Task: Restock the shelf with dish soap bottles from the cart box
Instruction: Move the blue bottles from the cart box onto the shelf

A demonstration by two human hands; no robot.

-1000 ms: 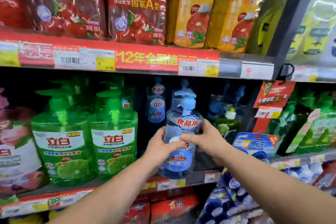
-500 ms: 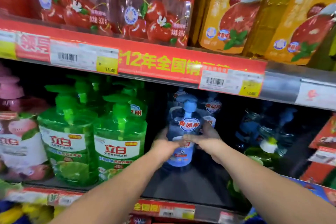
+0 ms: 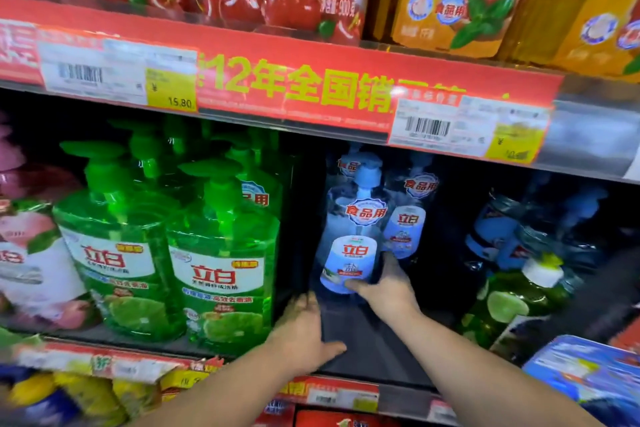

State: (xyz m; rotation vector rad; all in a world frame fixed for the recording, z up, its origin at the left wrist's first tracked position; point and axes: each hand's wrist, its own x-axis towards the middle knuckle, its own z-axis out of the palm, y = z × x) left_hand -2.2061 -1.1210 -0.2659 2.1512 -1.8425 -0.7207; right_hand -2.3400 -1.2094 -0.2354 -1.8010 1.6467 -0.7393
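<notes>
The right hand grips the blue dish soap bottle low, seating it deep on the shelf toward the back, while the left hand rests open, empty, near the front edge.

Bare shelf lane btwn green bottles, lime bottle.

Lighting is bright on the upper packages and the red price strip, coming from above and in front. The shelf recess behind the blue bottles is dark and shadowed. Glare marks the plastic wrap at the top. Motion blur softens the lower left corner and the price labels. Wide-angle distortion bends the shelf edges toward the frame borders
</notes>
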